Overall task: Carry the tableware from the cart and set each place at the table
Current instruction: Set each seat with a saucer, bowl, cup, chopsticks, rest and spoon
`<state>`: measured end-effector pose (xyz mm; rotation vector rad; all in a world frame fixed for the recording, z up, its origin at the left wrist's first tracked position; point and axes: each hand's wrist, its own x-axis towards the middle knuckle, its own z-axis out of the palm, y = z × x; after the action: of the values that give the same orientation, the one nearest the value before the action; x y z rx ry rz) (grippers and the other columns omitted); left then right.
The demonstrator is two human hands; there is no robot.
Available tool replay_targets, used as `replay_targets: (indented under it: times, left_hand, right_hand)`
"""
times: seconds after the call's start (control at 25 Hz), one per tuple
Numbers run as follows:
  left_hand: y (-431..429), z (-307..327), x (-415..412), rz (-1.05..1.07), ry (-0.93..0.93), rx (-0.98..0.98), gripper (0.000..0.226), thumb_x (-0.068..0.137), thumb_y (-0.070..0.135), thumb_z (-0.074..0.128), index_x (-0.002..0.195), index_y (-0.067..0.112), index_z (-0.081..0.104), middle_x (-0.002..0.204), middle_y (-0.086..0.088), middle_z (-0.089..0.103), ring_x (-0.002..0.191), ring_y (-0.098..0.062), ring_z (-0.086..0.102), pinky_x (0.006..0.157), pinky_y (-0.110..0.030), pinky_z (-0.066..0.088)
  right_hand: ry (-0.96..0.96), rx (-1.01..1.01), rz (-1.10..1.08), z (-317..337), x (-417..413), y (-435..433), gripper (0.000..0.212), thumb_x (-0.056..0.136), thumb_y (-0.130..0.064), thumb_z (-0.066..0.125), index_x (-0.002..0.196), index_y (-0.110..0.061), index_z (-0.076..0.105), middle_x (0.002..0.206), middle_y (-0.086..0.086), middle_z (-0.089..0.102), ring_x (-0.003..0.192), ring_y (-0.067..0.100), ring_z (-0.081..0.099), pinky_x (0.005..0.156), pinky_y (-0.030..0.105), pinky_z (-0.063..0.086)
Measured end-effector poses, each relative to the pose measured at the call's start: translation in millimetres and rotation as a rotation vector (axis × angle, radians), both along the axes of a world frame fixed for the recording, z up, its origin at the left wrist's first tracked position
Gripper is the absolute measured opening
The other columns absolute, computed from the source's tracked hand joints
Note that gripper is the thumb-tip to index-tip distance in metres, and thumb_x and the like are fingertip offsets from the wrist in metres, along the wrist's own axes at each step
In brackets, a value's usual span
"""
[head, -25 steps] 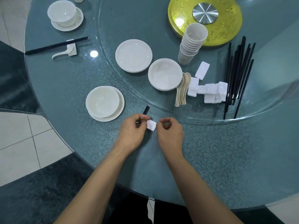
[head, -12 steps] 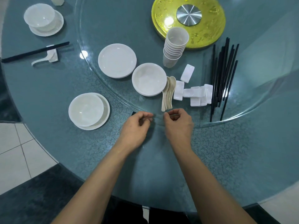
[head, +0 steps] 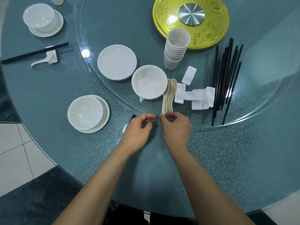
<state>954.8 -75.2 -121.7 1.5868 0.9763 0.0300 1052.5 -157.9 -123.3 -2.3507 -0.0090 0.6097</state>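
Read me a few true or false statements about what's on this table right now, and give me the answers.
1. The cups stand in one stack. True.
2. The loose chopsticks lie left of the spoons. False: they lie to the right, past the white rests.
3. The near bowl sits on a plate. True.
4. The far chopsticks lie flat on the glass. False: one end is propped on a rest.
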Motion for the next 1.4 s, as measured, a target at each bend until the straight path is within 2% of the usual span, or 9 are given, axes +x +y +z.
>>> replay_targets:
  times: [0.16,0.36,0.44,0.6,0.76,0.84,1.08,1.2,1.4]
  left_hand:
    - [2,-1,-3,0.015,0.014,-0.003,0.029,0.099,0.004,0.053,0.12,0.016,0.069,0.112,0.009,0.072,0.104,0.009,0.063,0.098,-0.016,0.049]
    - [4,0,-4,0.036,0.017,-0.012,0.031,0.098,0.003,0.051,0.118,0.017,0.07,0.108,0.01,0.073,0.101,0.006,0.065,0.099,-0.025,0.052]
    - [5,-1,-4,0.043,0.018,-0.012,0.031,0.097,0.002,0.051,0.118,0.017,0.07,0.107,0.008,0.073,0.101,0.004,0.066,0.099,-0.028,0.052]
    - [4,-1,-3,0.016,0.014,0.0,0.03,0.099,0.006,0.052,0.119,0.018,0.07,0.108,0.01,0.073,0.101,0.006,0.065,0.097,-0.021,0.052]
    - [4,-3,0,-0.017,0.01,0.014,0.027,0.101,0.01,0.054,0.121,0.017,0.07,0.11,0.009,0.073,0.102,0.006,0.065,0.089,-0.005,0.046]
    - [2,-5,2,-0.022,0.004,0.026,0.025,0.101,0.014,0.056,0.12,0.017,0.072,0.109,0.009,0.074,0.101,0.003,0.066,0.089,-0.009,0.048]
    - [0,-11,0,0.064,0.002,-0.034,0.016,0.098,0.02,0.062,0.107,0.017,0.074,0.091,0.005,0.075,0.085,-0.008,0.07,0.082,-0.028,0.056]
    - [1,-8,-5,0.11,0.002,-0.081,0.013,0.097,0.017,0.064,0.106,0.015,0.074,0.079,0.006,0.071,0.068,-0.002,0.066,0.069,-0.022,0.051]
    - [8,-5,-20,0.122,-0.006,-0.079,0.006,0.094,0.014,0.069,0.098,0.011,0.072,0.072,0.003,0.068,0.065,-0.007,0.065,0.067,-0.024,0.055]
  right_hand:
    - [0.008,-0.03,-0.042,2,1,4,0.022,0.089,-0.045,0.071,0.09,-0.024,0.075,0.077,-0.01,0.066,0.074,0.013,0.061,0.071,0.025,0.044]
    - [0.01,0.029,-0.059,-1,1,6,0.017,0.092,-0.036,0.071,0.097,-0.02,0.076,0.085,-0.006,0.073,0.076,0.012,0.065,0.07,0.024,0.046]
    - [0.013,0.071,-0.036,-2,1,5,0.013,0.092,-0.032,0.071,0.095,-0.021,0.076,0.082,-0.009,0.072,0.072,0.006,0.064,0.065,0.021,0.045]
    - [0.035,0.209,-0.015,-1,-4,-4,0.011,0.091,-0.028,0.074,0.08,-0.027,0.072,0.064,-0.012,0.065,0.057,-0.002,0.058,0.058,0.014,0.041]
    - [0.058,0.297,-0.021,0,-13,-14,0.009,0.088,-0.024,0.078,0.079,-0.023,0.075,0.064,-0.01,0.067,0.056,-0.004,0.057,0.058,0.011,0.043]
    - [0.091,0.336,-0.004,0,-16,-18,0.008,0.087,-0.022,0.079,0.079,-0.023,0.076,0.063,-0.011,0.068,0.055,-0.004,0.056,0.057,0.01,0.043]
    - [0.194,0.36,0.07,-2,-26,-29,0.008,0.087,-0.023,0.079,0.079,-0.021,0.076,0.06,-0.013,0.066,0.053,0.0,0.051,0.056,0.019,0.044]
    - [0.248,0.354,0.141,-4,-32,-30,0.01,0.087,-0.02,0.078,0.078,-0.023,0.076,0.059,-0.012,0.065,0.052,0.002,0.05,0.057,0.022,0.043]
    - [0.348,0.343,0.279,-7,-43,-22,0.014,0.086,-0.01,0.072,0.076,-0.02,0.073,0.063,-0.006,0.066,0.054,0.007,0.054,0.058,0.027,0.048]
